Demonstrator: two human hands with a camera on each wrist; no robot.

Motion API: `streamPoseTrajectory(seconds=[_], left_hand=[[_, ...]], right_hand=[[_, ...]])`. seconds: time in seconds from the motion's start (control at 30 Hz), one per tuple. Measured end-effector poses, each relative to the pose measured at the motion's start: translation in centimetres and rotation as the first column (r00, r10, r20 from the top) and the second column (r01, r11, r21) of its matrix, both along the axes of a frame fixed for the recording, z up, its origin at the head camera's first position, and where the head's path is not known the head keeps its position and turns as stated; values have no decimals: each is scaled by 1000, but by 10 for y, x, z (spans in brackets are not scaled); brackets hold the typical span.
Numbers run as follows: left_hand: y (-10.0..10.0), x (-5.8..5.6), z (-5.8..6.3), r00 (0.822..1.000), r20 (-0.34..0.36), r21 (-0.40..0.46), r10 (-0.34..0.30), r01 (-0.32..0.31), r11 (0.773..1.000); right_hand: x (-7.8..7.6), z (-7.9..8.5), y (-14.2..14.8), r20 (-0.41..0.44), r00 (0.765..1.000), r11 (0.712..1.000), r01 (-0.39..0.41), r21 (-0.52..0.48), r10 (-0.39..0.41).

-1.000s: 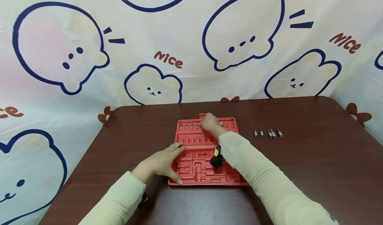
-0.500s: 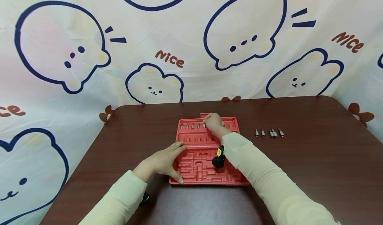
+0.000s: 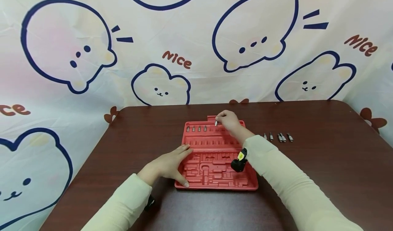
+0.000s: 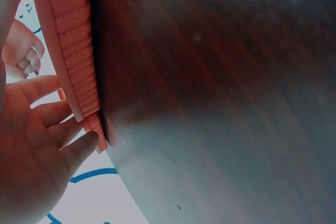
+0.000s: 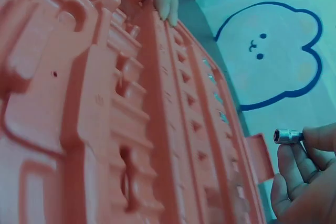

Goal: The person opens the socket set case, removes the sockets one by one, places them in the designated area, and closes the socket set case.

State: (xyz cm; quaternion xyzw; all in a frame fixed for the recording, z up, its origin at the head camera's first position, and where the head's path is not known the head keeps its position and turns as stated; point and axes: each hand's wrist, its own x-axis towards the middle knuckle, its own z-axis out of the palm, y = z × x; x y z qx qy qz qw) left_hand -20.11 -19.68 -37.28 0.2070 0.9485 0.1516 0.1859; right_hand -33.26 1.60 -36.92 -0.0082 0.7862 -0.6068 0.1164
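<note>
A red plastic tool case [image 3: 212, 149] lies unfolded on the dark table, its moulded recesses facing up. My right hand [image 3: 229, 121] pinches a small metal socket bit [image 5: 286, 136] between thumb and fingertips, over the case's far section. In the right wrist view its knurled collar and open end show. Several similar bits [image 3: 196, 129] stand in a row in the far left slots. My left hand [image 3: 168, 163] rests on the case's left side, fingers spread along the edge and thumb at the front corner. In the left wrist view its fingertips touch the case's side wall [image 4: 73, 45].
Several loose bits [image 3: 281, 137] lie on the table [image 3: 147, 132] right of the case, partly beside my right sleeve. A small red tab [image 3: 211, 118] juts from the case's far edge. A printed cloth [image 3: 196, 36] hangs behind the table. Black wrist cameras sit on both arms.
My right hand has risen from the row of bits and shifted right, lifting one bit out of its slot. The left hand stays on the case edge.
</note>
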Motion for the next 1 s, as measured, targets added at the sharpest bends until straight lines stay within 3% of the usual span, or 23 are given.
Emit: streamPoseTrajectory(seconds=[0.3, 0.63, 1.0], left_hand=[[5, 1, -1, 1000, 19, -16, -2, 2, 1000], [0, -1, -3, 1000, 2, -23, -4, 4, 1000], [2, 1, 1, 1000, -5, -20, -5, 5, 1000]], right_hand=[[11, 10, 47, -19, 999, 998, -52, -23, 51], [21, 19, 97, -7, 999, 996, -46, -70, 46], [36, 19, 163, -12, 1000, 1000, 4, -12, -5]])
